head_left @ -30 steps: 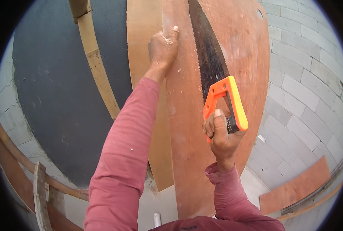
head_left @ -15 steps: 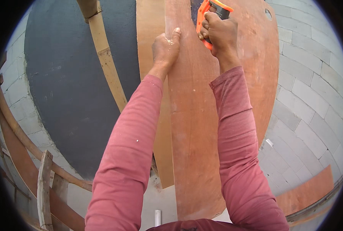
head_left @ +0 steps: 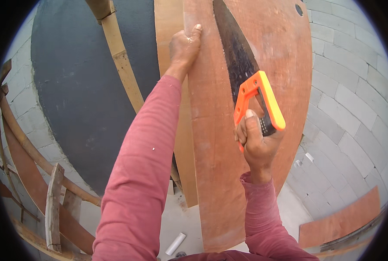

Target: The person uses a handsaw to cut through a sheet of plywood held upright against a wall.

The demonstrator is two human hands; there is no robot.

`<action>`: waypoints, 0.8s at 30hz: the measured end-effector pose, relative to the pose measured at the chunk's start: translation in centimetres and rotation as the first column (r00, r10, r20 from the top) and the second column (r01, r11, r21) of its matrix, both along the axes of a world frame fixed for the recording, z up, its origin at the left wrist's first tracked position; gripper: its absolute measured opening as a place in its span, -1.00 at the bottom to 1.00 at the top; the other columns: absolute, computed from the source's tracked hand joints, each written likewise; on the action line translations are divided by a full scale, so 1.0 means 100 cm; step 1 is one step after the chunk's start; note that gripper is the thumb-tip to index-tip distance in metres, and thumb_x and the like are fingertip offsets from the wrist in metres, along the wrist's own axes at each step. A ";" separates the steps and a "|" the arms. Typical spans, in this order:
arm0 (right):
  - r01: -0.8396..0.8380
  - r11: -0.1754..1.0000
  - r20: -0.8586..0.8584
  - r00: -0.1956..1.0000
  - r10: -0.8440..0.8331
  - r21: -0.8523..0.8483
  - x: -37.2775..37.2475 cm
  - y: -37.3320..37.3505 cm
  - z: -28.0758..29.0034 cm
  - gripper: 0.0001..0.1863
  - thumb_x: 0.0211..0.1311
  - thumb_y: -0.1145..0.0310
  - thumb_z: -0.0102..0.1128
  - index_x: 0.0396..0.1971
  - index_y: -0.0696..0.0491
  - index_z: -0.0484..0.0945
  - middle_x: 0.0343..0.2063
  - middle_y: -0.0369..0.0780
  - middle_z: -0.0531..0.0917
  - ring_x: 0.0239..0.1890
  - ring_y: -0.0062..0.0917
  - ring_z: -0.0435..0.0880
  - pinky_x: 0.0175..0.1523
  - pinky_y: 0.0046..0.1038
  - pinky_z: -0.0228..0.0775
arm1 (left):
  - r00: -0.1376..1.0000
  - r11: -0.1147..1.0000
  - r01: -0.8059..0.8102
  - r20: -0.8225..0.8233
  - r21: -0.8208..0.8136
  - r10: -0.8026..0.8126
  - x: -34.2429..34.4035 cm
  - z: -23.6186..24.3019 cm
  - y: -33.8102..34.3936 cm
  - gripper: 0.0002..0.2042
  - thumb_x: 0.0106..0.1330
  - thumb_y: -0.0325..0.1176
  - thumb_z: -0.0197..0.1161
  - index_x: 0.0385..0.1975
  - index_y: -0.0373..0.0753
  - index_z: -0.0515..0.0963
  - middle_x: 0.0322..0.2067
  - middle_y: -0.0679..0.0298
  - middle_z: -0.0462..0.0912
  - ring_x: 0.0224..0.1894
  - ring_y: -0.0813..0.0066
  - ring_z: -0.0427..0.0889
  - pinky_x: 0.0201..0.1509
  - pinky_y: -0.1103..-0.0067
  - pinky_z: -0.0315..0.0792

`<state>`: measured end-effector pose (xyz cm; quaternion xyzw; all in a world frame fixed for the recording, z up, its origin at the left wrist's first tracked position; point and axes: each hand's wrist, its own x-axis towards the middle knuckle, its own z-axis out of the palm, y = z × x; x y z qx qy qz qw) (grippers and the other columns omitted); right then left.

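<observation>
One saw (head_left: 242,65), two sleeves (head_left: 139,161), one white tube (head_left: 175,243)

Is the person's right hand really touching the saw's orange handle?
Touching. The head view shows the right hand closed around the orange handle, with no gap where they meet.

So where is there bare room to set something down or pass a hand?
A hand could likely pass over the reddish board between the left sleeve and the saw. For setting down, pale floor shows between the right sleeve and the block wall. Lower left is crowded with a pole and planks.
</observation>
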<state>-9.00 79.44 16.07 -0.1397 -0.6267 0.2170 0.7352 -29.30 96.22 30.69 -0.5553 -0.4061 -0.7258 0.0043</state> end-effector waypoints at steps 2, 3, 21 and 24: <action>0.024 0.999 -0.024 0.999 -0.023 0.038 0.003 -0.025 -0.037 -0.43 0.53 0.55 0.03 0.50 0.27 0.33 -0.71 -0.43 0.30 -0.75 -0.72 0.24 -0.58 -0.49 0.30 | 0.999 1.000 -0.006 -0.033 -0.021 0.005 0.000 0.004 0.001 -0.40 0.49 0.14 0.26 -0.23 -0.46 0.73 -0.26 -0.19 0.80 -0.12 -0.11 0.81 0.03 0.20 0.61; 0.029 0.998 -0.031 0.999 -0.027 0.050 0.001 -0.021 -0.031 -0.43 0.53 0.55 0.03 0.50 0.27 0.33 -0.71 -0.43 0.30 -0.75 -0.72 0.24 -0.58 -0.49 0.30 | 0.999 1.000 -0.001 -0.040 -0.009 0.001 -0.001 0.009 -0.001 -0.40 0.49 0.14 0.26 -0.23 -0.46 0.73 -0.26 -0.19 0.80 -0.12 -0.11 0.81 0.03 0.20 0.61; 0.169 0.985 0.003 0.986 -0.170 0.038 -0.025 0.001 0.008 -0.85 0.48 0.57 0.10 -0.09 0.31 0.57 -0.71 -0.43 0.47 -0.67 -0.79 0.43 -0.55 -0.58 0.28 | 0.999 1.000 -0.013 -0.030 0.008 0.013 -0.001 0.002 0.001 -0.39 0.51 0.13 0.23 -0.25 -0.49 0.74 -0.29 -0.15 0.81 -0.17 -0.06 0.81 0.00 0.21 0.61; 0.215 0.928 -0.056 0.977 -0.208 0.306 -0.050 0.080 0.122 -0.70 0.33 0.53 0.16 -0.64 0.12 0.40 -0.73 -0.39 0.46 -0.75 -0.70 0.42 -0.62 -0.49 0.28 | 0.995 0.995 0.097 -0.023 -0.026 -0.098 0.014 0.005 0.004 -0.39 0.52 0.13 0.22 -0.25 -0.49 0.73 -0.29 -0.16 0.81 -0.16 -0.06 0.81 -0.01 0.21 0.62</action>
